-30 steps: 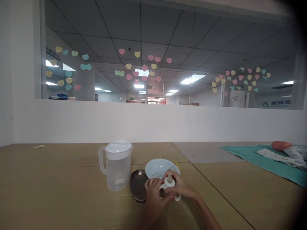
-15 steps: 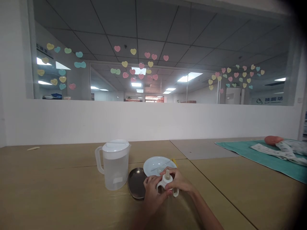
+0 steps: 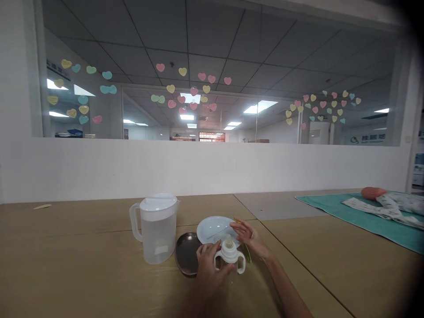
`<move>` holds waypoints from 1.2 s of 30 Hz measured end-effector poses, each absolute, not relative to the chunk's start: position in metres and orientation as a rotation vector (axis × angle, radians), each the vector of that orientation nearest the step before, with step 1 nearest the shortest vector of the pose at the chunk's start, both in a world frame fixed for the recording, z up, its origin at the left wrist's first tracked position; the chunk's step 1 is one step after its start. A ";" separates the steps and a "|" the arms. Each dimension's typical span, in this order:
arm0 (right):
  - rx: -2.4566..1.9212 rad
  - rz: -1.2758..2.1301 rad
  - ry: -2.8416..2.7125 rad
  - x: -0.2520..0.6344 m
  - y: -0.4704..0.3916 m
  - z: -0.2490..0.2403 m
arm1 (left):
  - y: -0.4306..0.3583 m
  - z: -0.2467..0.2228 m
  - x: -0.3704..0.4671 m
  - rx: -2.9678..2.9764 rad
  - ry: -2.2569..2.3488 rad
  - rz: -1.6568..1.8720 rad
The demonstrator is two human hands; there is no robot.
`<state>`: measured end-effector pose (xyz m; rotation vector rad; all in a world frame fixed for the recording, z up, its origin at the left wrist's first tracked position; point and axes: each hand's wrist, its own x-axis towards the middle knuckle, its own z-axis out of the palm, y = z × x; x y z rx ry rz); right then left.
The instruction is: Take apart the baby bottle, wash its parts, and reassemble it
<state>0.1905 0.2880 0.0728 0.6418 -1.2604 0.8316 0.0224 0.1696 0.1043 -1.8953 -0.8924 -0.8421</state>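
Note:
A baby bottle (image 3: 229, 252) with a white collar, two white handles and a clear teat stands upright near the front of the table. My left hand (image 3: 211, 265) grips it by the left handle and side. Just right of and above the bottle, my right hand (image 3: 249, 238) is off it, fingers spread and holding nothing. Behind the bottle lies a pale blue plate (image 3: 208, 224) with a clear item on it, too small to name. A dark metal tray (image 3: 187, 254) sits left of my left hand.
A lidded clear pitcher (image 3: 159, 232) stands left of the tray. Something green (image 3: 247, 254) lies beside the bottle, partly hidden. At the far right, a doll (image 3: 373, 193) in patterned cloth rests on a teal mat (image 3: 331, 205). A white wall (image 3: 165, 170) rises behind the table.
My right hand has let go of the bottle's top and moved up and right, its fingers opening. The left hand keeps its hold. The view has shifted slightly.

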 end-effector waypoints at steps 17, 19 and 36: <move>0.678 0.885 -1.510 0.195 0.273 0.067 | 0.173 0.102 0.019 -1.855 -0.881 -0.801; 0.656 0.853 -1.583 0.194 0.273 0.068 | 0.174 0.102 0.019 -1.863 -0.891 -0.814; 0.744 1.076 -1.019 0.189 0.300 0.070 | 0.170 0.101 0.023 -1.875 -0.907 -0.852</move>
